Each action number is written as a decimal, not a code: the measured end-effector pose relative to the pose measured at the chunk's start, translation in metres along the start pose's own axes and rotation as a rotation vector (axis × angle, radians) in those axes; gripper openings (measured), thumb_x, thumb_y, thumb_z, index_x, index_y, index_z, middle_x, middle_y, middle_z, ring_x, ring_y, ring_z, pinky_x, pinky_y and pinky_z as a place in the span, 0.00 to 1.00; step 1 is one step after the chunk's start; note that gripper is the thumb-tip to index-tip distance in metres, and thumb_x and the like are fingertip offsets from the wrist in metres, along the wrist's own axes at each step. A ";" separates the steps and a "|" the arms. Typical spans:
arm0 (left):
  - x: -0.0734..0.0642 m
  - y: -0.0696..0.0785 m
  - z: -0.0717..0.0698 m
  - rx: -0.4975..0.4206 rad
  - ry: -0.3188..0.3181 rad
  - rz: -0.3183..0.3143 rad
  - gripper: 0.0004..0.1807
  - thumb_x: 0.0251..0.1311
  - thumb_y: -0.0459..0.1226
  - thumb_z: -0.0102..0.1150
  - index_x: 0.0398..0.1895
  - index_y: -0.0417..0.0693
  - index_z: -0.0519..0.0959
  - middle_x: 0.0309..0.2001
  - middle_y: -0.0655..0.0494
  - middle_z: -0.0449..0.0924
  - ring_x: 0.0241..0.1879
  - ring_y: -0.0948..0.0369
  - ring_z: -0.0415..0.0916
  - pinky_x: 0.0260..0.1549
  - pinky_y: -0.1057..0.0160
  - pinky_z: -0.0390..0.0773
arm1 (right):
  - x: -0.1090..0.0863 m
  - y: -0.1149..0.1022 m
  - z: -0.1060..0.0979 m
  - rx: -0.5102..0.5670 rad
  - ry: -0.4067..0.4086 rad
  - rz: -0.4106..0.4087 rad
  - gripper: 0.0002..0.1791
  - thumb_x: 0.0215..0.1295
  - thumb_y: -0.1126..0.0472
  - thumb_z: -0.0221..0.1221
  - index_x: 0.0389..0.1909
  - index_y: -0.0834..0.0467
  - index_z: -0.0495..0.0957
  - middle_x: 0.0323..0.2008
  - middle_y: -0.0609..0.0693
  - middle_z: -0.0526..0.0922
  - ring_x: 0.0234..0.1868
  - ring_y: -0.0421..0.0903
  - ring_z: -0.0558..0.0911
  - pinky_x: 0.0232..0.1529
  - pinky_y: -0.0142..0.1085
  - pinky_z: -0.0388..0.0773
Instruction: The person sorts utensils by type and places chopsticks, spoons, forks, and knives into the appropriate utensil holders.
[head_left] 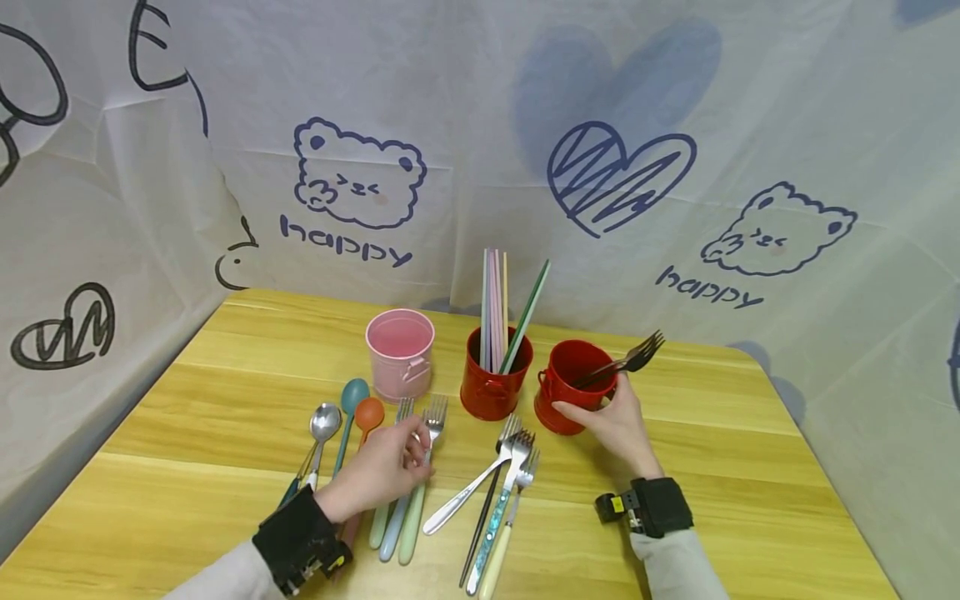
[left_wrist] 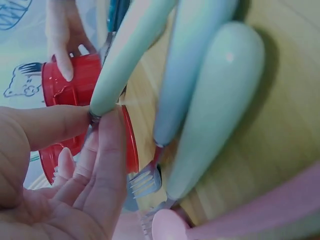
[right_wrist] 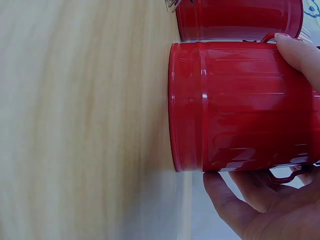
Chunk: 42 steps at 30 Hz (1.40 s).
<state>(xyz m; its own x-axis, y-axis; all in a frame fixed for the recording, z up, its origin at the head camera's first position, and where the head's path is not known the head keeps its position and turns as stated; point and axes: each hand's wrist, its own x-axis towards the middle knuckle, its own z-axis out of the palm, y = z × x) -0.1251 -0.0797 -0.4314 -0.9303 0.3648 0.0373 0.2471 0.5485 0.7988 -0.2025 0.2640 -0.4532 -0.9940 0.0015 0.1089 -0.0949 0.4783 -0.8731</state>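
Note:
My left hand (head_left: 382, 471) pinches a light green-handled fork (left_wrist: 131, 55) between thumb and fingertips, where the handle meets the metal neck. Right beside it lie a blue-handled fork (left_wrist: 192, 65) and another fork with a green handle (left_wrist: 220, 110). On the right, my right hand (head_left: 618, 423) grips a small red bucket (right_wrist: 250, 105), thumb on one side and fingers on the other. The bucket stands upright, and a dark fork (head_left: 637, 357) leans inside it, tines sticking out over the rim to the right.
A second red bucket (head_left: 489, 396) holds several pastel chopsticks (head_left: 495, 308). To its left stands a pink bucket (head_left: 401, 367). Several mixed forks (head_left: 498, 500) lie between my hands. Left of my left hand are spoons, including a teal spoon (head_left: 354, 396) and an orange spoon (head_left: 369, 414).

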 end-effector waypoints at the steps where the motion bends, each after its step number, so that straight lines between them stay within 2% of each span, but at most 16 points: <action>1: 0.000 0.001 -0.001 -0.038 -0.017 -0.018 0.16 0.54 0.28 0.70 0.37 0.43 0.71 0.27 0.56 0.79 0.26 0.66 0.73 0.25 0.71 0.72 | 0.000 0.000 0.000 0.002 0.000 0.002 0.51 0.51 0.55 0.77 0.72 0.56 0.59 0.68 0.58 0.72 0.68 0.56 0.71 0.69 0.56 0.69; 4: 0.001 0.003 -0.002 -0.153 -0.062 -0.069 0.17 0.57 0.29 0.68 0.41 0.41 0.69 0.28 0.54 0.82 0.27 0.64 0.75 0.25 0.70 0.72 | -0.001 -0.001 0.000 0.011 0.000 0.008 0.51 0.50 0.56 0.77 0.72 0.56 0.59 0.68 0.58 0.72 0.68 0.56 0.71 0.69 0.56 0.69; 7: 0.004 0.005 -0.004 -0.231 -0.083 -0.082 0.19 0.57 0.29 0.68 0.45 0.37 0.69 0.30 0.51 0.85 0.28 0.64 0.78 0.26 0.70 0.74 | -0.001 -0.002 0.000 0.015 0.003 0.008 0.51 0.50 0.56 0.77 0.72 0.56 0.59 0.68 0.58 0.72 0.68 0.56 0.71 0.69 0.56 0.69; 12: 0.014 0.010 -0.007 -0.249 -0.111 -0.041 0.16 0.58 0.32 0.69 0.46 0.33 0.76 0.32 0.49 0.87 0.30 0.64 0.80 0.28 0.70 0.75 | -0.001 -0.001 0.000 0.011 0.005 0.001 0.51 0.51 0.56 0.77 0.72 0.55 0.59 0.68 0.58 0.72 0.68 0.57 0.71 0.69 0.57 0.69; 20: 0.035 0.027 -0.005 -0.261 -0.142 0.047 0.06 0.62 0.35 0.67 0.38 0.39 0.84 0.35 0.48 0.88 0.33 0.63 0.83 0.35 0.70 0.82 | -0.002 0.001 -0.002 -0.005 0.004 -0.017 0.50 0.51 0.56 0.77 0.72 0.56 0.59 0.68 0.58 0.72 0.68 0.57 0.71 0.69 0.57 0.70; 23: 0.044 0.038 -0.004 -0.240 -0.115 0.095 0.05 0.62 0.35 0.67 0.36 0.41 0.84 0.34 0.49 0.87 0.33 0.62 0.82 0.35 0.70 0.82 | -0.001 0.001 -0.002 -0.005 0.005 -0.017 0.50 0.51 0.56 0.77 0.72 0.56 0.59 0.68 0.58 0.72 0.67 0.57 0.71 0.69 0.57 0.69; 26: 0.054 0.051 -0.003 -0.187 -0.058 0.124 0.05 0.62 0.36 0.68 0.35 0.43 0.85 0.33 0.52 0.87 0.32 0.62 0.82 0.35 0.70 0.82 | -0.001 0.000 -0.001 -0.002 0.005 -0.016 0.50 0.51 0.56 0.77 0.72 0.56 0.59 0.68 0.58 0.73 0.67 0.56 0.72 0.69 0.56 0.69; 30: 0.068 0.069 0.000 -0.165 -0.002 0.162 0.05 0.62 0.36 0.68 0.36 0.43 0.85 0.34 0.51 0.87 0.32 0.61 0.83 0.35 0.71 0.82 | 0.000 0.000 0.000 0.004 0.005 -0.018 0.50 0.51 0.56 0.77 0.72 0.55 0.60 0.67 0.58 0.73 0.67 0.56 0.72 0.69 0.56 0.69; 38: 0.095 0.105 0.011 -0.174 0.118 0.353 0.07 0.62 0.34 0.67 0.40 0.41 0.85 0.37 0.48 0.88 0.32 0.62 0.83 0.37 0.73 0.83 | 0.000 0.001 0.000 0.002 0.004 -0.022 0.49 0.53 0.55 0.76 0.72 0.56 0.59 0.67 0.58 0.73 0.66 0.56 0.72 0.68 0.55 0.70; 42: 0.107 0.121 0.015 -0.183 0.172 0.407 0.08 0.64 0.34 0.66 0.43 0.40 0.85 0.41 0.48 0.89 0.36 0.59 0.85 0.41 0.73 0.83 | 0.000 0.001 0.000 -0.010 -0.002 -0.017 0.49 0.54 0.54 0.76 0.72 0.57 0.58 0.68 0.58 0.72 0.66 0.56 0.72 0.68 0.55 0.70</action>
<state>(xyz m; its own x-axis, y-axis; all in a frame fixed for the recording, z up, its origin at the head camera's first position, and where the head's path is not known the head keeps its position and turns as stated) -0.1907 0.0368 -0.3402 -0.8030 0.3840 0.4559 0.5635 0.2399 0.7905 -0.2028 0.2647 -0.4537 -0.9924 -0.0089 0.1226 -0.1114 0.4866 -0.8665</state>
